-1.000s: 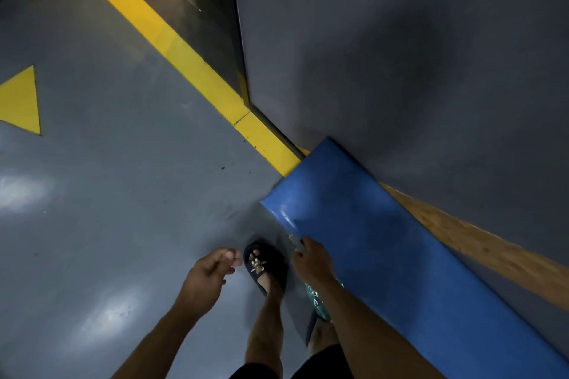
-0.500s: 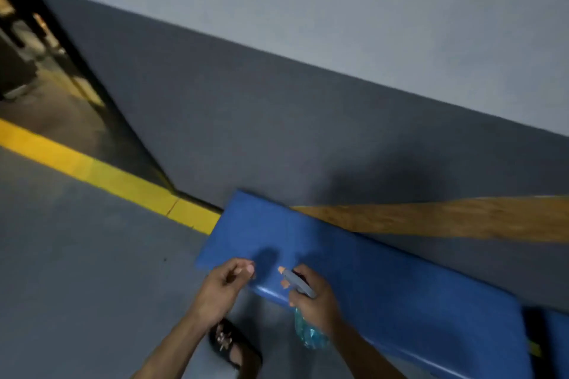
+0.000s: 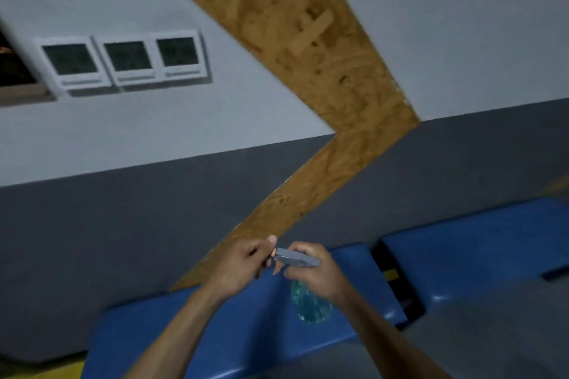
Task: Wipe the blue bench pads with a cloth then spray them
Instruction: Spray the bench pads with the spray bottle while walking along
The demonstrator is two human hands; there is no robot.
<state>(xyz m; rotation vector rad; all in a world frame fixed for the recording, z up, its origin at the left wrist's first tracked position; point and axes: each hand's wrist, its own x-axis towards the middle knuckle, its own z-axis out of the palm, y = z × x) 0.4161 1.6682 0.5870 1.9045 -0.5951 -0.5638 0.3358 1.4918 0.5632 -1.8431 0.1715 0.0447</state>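
My right hand [image 3: 317, 274] grips a spray bottle [image 3: 309, 306] with clear blue-green liquid and a grey trigger head [image 3: 295, 258], held above a blue bench pad [image 3: 252, 326]. My left hand [image 3: 243, 268] is right at the nozzle tip, thumb and fingers pinching it. A second blue bench pad [image 3: 480, 246] lies to the right, across a dark gap. No cloth is in view.
The pads stand against a wall [image 3: 123, 224] painted grey below and white above. A wooden board band [image 3: 308, 71] zigzags across it. Three white framed panels [image 3: 123, 61] hang at upper left. A yellow floor line [image 3: 61, 371] shows at bottom left.
The view has swung up from the floor to the wall and pads. My left hand has moved in to the nozzle of the bottle, which my right hand has raised.
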